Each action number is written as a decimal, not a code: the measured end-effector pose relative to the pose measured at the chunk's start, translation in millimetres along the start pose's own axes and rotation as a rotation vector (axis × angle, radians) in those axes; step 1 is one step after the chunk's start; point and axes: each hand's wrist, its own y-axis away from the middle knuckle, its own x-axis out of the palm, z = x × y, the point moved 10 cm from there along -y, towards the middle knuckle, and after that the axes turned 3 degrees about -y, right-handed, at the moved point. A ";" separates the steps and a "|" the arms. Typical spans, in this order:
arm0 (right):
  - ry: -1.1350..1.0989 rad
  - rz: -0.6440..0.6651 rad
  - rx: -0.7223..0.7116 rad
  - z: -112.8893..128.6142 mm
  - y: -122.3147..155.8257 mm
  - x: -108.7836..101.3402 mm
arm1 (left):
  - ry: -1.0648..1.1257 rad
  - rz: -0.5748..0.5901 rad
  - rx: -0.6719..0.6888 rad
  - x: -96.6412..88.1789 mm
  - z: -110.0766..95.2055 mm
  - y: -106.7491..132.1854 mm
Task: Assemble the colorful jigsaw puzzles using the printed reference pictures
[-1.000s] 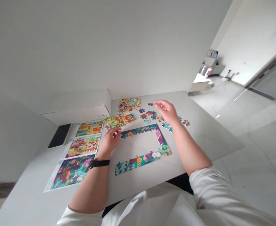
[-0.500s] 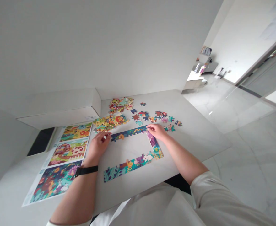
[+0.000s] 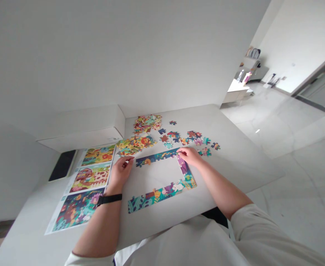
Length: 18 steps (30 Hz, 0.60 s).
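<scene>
The puzzle frame [image 3: 162,173] lies flat in the middle of the white table [image 3: 234,162]. Behind it sit loose puzzle pieces [image 3: 188,138] and a white box [image 3: 81,129]. A picture sheet [image 3: 84,186] lies left of the frame. The right hand [image 3: 188,155] presses curled fingers on the frame's far right corner. The left hand [image 3: 122,170] rests at its far left end; whether it grips a piece, I cannot tell.

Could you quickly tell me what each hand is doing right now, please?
Left hand: fingers curled, resting on the table by the puzzle frame.
Right hand: fingertips on the frame's far corner; grip cannot be told.
</scene>
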 end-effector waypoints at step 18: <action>-0.121 -0.344 0.069 -26.2 7.2 -74.7 | 0.026 0.022 -0.044 3.9 5.9 2.0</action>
